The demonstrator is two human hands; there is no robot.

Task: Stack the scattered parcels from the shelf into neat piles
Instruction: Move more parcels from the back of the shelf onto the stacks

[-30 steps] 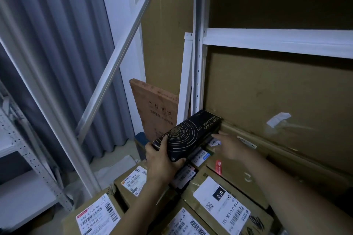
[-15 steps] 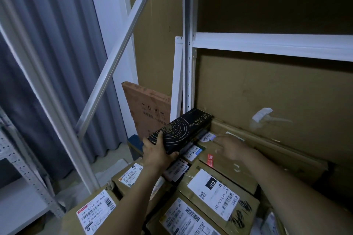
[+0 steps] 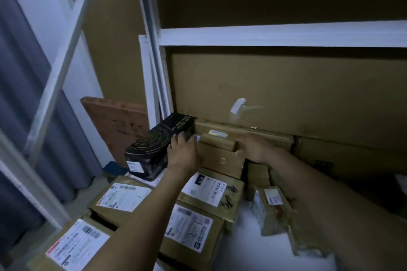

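The step in hand looks like squaring up the far-left pile on the white metal shelf (image 3: 264,35). A long black carton printed with gold concentric rings (image 3: 154,147) lies on top of the brown cardboard parcels with white address labels (image 3: 125,197), and its far end is close to the white upright post (image 3: 154,50). The left grip (image 3: 182,155) is against the black carton's right long side, fingers bent over the upper edge and holding it; the thumb is hidden. Just to the right, the right grip (image 3: 253,148) seems to be closed on the right end of a small brown cardboard box (image 3: 218,142), with the thumb on the near face and the fingers across the top, though blur softens the detail. That box sits far back, against the large flat sheet of brown cardboard (image 3: 286,86) standing behind everything. More labelled parcels lie askew in the near rows. A small tape-wrapped parcel (image 3: 271,207) lies apart to the near right on the bare white shelf board (image 3: 242,244). The next move probably calls for settling the black carton flush with the parcel under it, since its near end appears to overhang. After that comes lifting or sliding the small brown cardboard box without knocking its neighbours. Most of the stacking looks yet to be done.
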